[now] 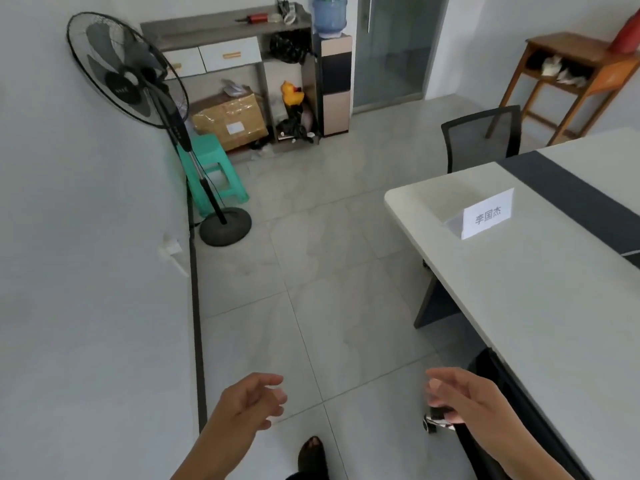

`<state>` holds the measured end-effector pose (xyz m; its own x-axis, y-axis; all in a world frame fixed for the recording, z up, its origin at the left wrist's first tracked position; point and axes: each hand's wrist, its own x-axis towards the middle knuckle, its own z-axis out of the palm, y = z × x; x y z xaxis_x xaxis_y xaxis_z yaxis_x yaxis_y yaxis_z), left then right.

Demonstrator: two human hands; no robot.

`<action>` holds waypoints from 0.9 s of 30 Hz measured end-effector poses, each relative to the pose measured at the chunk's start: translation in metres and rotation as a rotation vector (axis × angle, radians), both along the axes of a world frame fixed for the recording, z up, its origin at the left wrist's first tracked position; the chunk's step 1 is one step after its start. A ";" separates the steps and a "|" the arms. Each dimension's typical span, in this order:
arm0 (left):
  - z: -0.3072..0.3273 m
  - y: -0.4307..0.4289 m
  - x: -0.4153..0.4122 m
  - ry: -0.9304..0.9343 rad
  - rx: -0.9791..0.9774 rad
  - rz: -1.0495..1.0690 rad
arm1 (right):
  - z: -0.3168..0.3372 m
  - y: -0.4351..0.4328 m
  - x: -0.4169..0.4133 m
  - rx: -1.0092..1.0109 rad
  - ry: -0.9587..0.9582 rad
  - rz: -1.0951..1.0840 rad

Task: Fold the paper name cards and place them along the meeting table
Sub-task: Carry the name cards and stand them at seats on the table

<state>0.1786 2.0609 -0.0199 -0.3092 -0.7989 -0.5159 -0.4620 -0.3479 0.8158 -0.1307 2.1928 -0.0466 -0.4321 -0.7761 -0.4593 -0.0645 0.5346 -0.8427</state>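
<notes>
A folded white name card [486,215] with three printed characters stands upright near the corner of the pale meeting table [540,306] on the right. My left hand [251,401] hovers low over the tiled floor, fingers loosely curled and apart, holding nothing. My right hand [457,396] is beside the table's near edge, fingers spread, also holding nothing. Both hands are well below and in front of the card, apart from the table top.
A dark runner [568,188] crosses the table. A black mesh chair [483,136] stands at the table's far end and another black chair [498,386] is tucked under the near edge. A standing fan [138,84], green stool [214,168] and shelf unit [235,64] line the left wall.
</notes>
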 end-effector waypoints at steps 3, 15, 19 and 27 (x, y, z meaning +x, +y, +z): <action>0.010 -0.079 -0.024 -0.019 -0.024 -0.079 | 0.013 -0.052 -0.011 -0.035 0.005 -0.074; 0.019 -0.292 -0.210 -0.022 0.029 -0.387 | -0.020 -0.208 -0.131 -0.021 -0.074 -0.410; 0.033 -0.357 -0.274 -0.049 0.012 -0.440 | -0.035 -0.266 -0.194 -0.005 -0.123 -0.507; 0.041 -0.449 -0.395 -0.056 -0.015 -0.588 | -0.045 -0.345 -0.286 -0.002 -0.193 -0.725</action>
<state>-0.2162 1.6118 0.0206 -0.6748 -0.5094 -0.5340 -0.6164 -0.0089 0.7874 -0.4164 1.8482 -0.0917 -0.7473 -0.3286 -0.5776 0.4522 0.3856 -0.8043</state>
